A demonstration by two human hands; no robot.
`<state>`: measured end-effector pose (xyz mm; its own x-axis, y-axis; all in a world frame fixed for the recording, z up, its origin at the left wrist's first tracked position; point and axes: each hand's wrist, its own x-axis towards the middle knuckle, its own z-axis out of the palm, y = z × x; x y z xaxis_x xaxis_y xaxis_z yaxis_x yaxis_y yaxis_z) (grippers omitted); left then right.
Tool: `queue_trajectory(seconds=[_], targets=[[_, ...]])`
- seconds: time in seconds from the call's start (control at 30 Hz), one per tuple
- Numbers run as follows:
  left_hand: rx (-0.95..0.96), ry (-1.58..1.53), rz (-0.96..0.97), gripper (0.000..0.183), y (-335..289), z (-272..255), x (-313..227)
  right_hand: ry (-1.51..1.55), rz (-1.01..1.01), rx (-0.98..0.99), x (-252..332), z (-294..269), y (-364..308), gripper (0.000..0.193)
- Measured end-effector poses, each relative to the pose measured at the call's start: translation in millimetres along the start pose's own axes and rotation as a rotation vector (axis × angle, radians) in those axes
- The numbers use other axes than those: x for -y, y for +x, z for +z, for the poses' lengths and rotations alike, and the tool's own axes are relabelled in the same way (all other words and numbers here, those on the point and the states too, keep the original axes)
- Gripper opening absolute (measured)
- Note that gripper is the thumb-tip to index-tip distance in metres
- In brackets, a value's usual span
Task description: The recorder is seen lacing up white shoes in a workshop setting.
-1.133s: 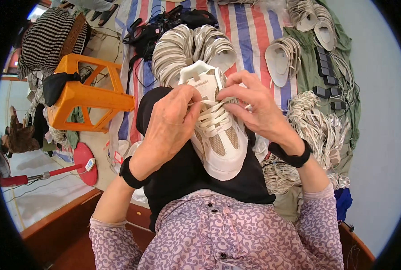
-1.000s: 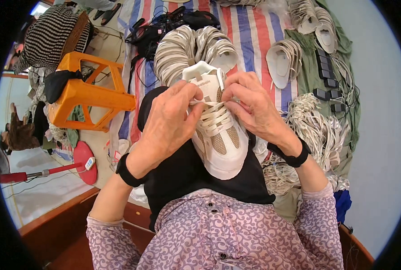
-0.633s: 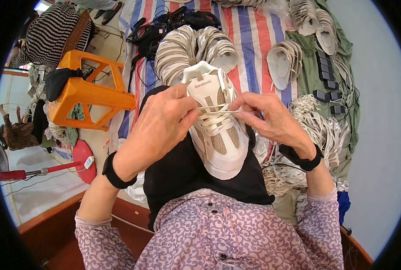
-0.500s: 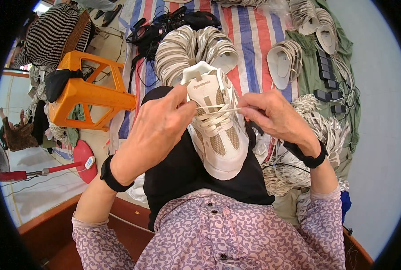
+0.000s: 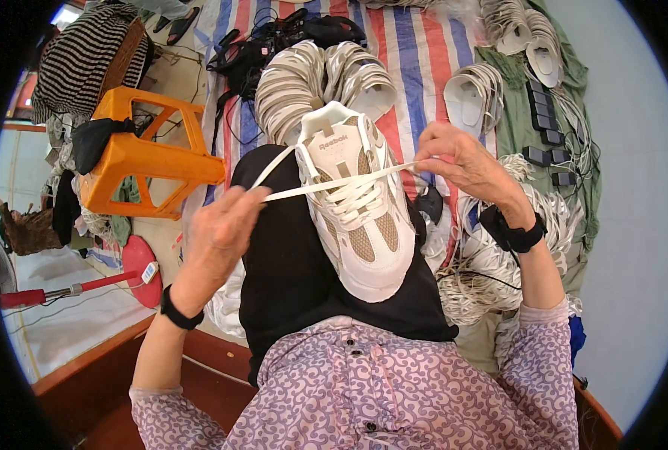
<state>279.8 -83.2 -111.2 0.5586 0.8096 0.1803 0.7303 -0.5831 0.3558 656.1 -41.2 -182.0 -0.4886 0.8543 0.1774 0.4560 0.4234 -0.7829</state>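
A white and beige sneaker (image 5: pixel 375 262) rests on my lap with its toe toward me. Across its tongue a flat cream shoelace (image 5: pixel 311 190) is stretched between my two hands, and part of it loops up from the left hand to the shoe's upper left eyelets. My left hand (image 5: pixel 221 236), left of the shoe, is closed on the lace. To the right, my right hand (image 5: pixel 465 161) pinches the lace between thumb and fingertips. Lower on the shoe, the lacing lies crossed over the tongue.
Stacked shoe uppers (image 5: pixel 293 86) lie on the striped sheet (image 5: pixel 416 75) beyond my knees. An orange stool (image 5: pixel 154 161) stands at left, near a red round base (image 5: pixel 140 262). Bundles of white laces (image 5: pixel 484 289) and black blocks (image 5: pixel 542 112) with cables are at right.
My hands have moved apart, the left one down and leftward, the right one slightly rightward and up. The lace between them now spans a longer stretch across the shoe.
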Motion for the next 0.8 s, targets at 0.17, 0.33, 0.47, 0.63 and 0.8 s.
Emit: queue_trajectory(seconds=[0.17, 0.33, 0.47, 0.63, 0.8], targets=[[-0.163, 0.055, -0.350, 0.010, -67, -37, 73, -0.160, 0.294, -0.075, -28, -6, -23, 0.017], [-0.242, -0.659, -1.025, 0.017, -166, -110, 133, 0.998, 0.811, -0.379, -70, -19, -43, 0.015], [-0.660, -1.513, -0.967, 0.032, -207, -150, 149, 1.596, 0.591, -0.565, -94, -48, -64, 0.028], [-0.839, -1.971, -0.685, 0.041, -265, -207, 192, 1.584, 0.405, -0.802, -133, -119, -115, 0.034], [-1.026, -2.136, -0.429, 0.043, -288, -261, 193, 0.506, 0.404, -0.719, -129, -167, -200, 0.028]])
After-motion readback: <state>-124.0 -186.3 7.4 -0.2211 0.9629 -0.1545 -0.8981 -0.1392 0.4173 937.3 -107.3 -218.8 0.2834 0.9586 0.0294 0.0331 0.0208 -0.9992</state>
